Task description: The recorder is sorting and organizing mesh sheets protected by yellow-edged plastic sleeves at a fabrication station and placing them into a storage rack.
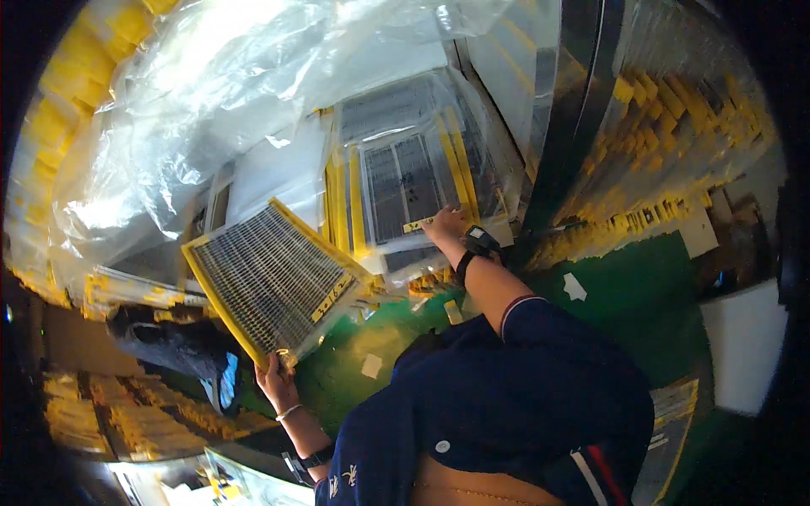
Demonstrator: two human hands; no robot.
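My left hand (278,384) is closed on the lower corner of a patterned sheet (268,274), a flat panel with rows of fine dark marks, yellow taped borders and a small yellow label. The sheet tilts over the left side of the stack. My right hand (447,224) lies with its fingers stretched out at the near edge of another dark sheet (402,179), beside that sheet's yellow label. This second sheet has yellow strips along its sides and lies on top of a pile of similar sheets (380,110) in clear plastic.
Crumpled clear plastic film (194,110) covers the far left. Rows of yellow-edged sheets (650,160) stand on the right, beyond a dark upright post (582,110). A dark bag or cloth (173,341) is at the left. Paper scraps (575,287) lie on the green floor (624,295).
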